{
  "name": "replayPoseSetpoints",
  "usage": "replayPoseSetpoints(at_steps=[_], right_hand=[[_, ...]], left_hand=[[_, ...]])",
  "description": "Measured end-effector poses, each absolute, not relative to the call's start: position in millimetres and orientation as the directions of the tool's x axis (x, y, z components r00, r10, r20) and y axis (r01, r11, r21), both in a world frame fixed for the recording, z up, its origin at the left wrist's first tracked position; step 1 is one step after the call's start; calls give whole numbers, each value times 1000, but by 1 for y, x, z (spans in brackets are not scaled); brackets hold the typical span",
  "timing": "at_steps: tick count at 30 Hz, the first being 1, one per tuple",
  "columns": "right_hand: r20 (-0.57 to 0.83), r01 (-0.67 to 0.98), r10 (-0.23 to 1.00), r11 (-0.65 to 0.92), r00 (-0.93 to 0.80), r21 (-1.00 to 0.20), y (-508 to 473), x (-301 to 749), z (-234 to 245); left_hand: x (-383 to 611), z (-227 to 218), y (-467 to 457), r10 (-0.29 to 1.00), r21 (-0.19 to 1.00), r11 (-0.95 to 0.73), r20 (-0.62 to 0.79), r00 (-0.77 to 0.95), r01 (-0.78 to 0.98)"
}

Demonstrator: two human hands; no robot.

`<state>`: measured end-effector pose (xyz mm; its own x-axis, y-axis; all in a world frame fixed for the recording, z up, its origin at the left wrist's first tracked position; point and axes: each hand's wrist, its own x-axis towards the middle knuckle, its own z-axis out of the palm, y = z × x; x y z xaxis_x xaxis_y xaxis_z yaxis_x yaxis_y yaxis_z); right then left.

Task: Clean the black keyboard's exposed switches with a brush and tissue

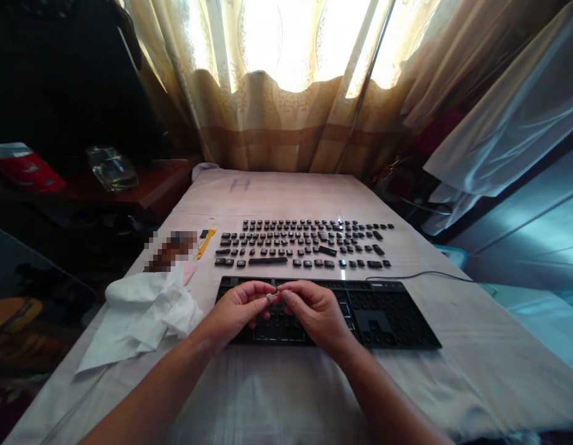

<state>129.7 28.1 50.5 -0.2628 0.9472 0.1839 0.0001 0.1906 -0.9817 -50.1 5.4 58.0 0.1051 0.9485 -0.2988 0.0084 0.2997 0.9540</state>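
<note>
Above the black keyboard base (pixel 400 315), my left hand (pixel 240 309) and my right hand (pixel 319 314) meet with their fingertips pinched. Something tiny sits between them, with a pale bit and a dark bit showing; its kind is too small to make out. Both hands cover part of the keyboard, whose key places look bare of caps. Beyond it, loose black keycaps lie in several rows on the cloth. A long spacebar cap (pixel 267 261) is in the nearest row, and another long cap (pixel 327 251) lies tilted behind it.
Crumpled white tissue (pixel 147 309) lies at the left, near a yellow-handled tool (pixel 206 243) and a pixelated patch. A cable (pixel 425 273) runs right from the keyboard. A glass jar (pixel 112 170) and a red packet (pixel 26 170) stand on a dark desk. Curtains hang behind.
</note>
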Motion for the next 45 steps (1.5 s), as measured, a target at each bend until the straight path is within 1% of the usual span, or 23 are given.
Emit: replayPoseSetpoints(at_steps=[2, 5, 9, 13, 17, 20, 26, 29, 33, 36, 39, 45], right_hand=[[174, 10, 953, 182, -247, -983, 38, 132, 56], [110, -22, 972, 107, -210, -994, 51, 133, 61], [28, -142, 984, 3, -175, -990, 59, 129, 58], [-7, -227, 984, -49, -180, -973, 56, 122, 48], [42, -231, 981, -3, -187, -973, 47, 117, 44], [71, -179, 973, 32, -219, -983, 42, 116, 44], [71, -80, 964, 52, -255, -995, 38, 118, 41], [47, -57, 963, 33, -267, -998, 38, 119, 41], [0, -95, 960, -28, -280, -995, 38, 120, 42], [1, -104, 958, -30, -286, -994, 38, 120, 42], [48, -99, 959, 21, -278, -995, 38, 120, 40], [215, -95, 955, 200, -203, -975, 35, 121, 36]], left_hand=[[-50, 57, 12, 945, 950, 312, -310, 107, -11], [-49, 53, 21, 942, 945, 326, -321, 100, -37], [-49, 46, 26, 942, 940, 333, -329, 65, -74], [-49, 45, 23, 946, 941, 324, -323, 27, -98], [-48, 49, 19, 937, 931, 350, -348, 36, -106], [-48, 49, 17, 928, 922, 373, -371, 39, -100], [-49, 46, 12, 907, 902, 422, -418, 55, -96], [-50, 48, 10, 902, 895, 432, -429, 51, -110], [-52, 48, 9, 893, 887, 449, -448, 33, -108], [-52, 47, 9, 887, 881, 461, -460, 33, -103], [-51, 49, 9, 884, 879, 467, -466, 40, -98], [-49, 54, 11, 883, 879, 470, -466, 64, -81]])
